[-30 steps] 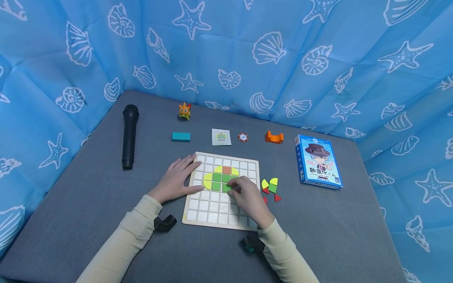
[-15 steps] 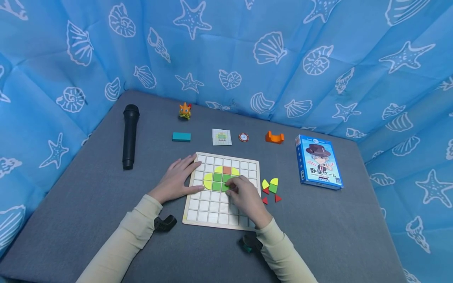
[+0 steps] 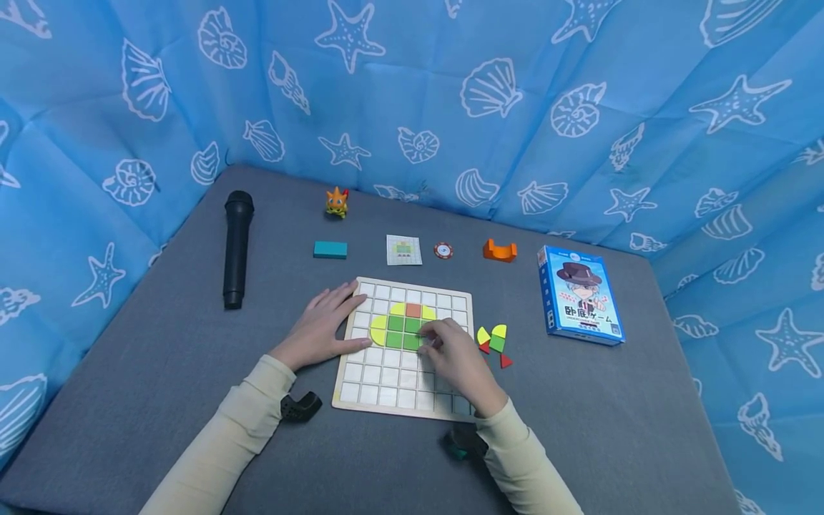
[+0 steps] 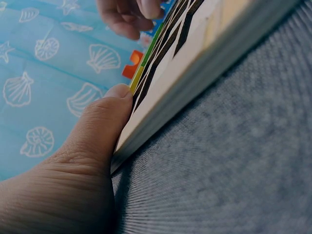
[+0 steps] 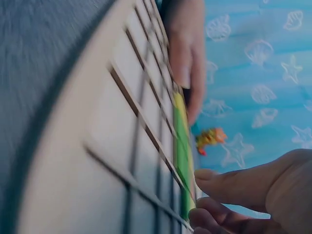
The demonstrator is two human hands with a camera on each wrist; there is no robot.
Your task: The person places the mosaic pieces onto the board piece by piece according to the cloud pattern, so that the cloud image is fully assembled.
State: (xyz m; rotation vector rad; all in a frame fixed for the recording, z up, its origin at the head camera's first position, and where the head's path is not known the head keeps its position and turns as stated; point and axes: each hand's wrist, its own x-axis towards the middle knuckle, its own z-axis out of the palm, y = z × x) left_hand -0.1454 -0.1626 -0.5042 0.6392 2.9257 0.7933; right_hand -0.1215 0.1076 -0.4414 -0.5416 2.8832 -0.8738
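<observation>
Tiles (image 3: 403, 326) fill the grid board's (image 3: 386, 393) middle cells, right hand (image 3: 457, 361) touching.

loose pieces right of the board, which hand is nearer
Right. The right hand lies over the board's right part, just left of the loose pieces. The left hand rests at the board's left edge, across the board from them.

The left hand (image 3: 320, 324) lies flat with fingers straight, while the right hand (image 3: 458, 355) hovers with fingers curled.
</observation>
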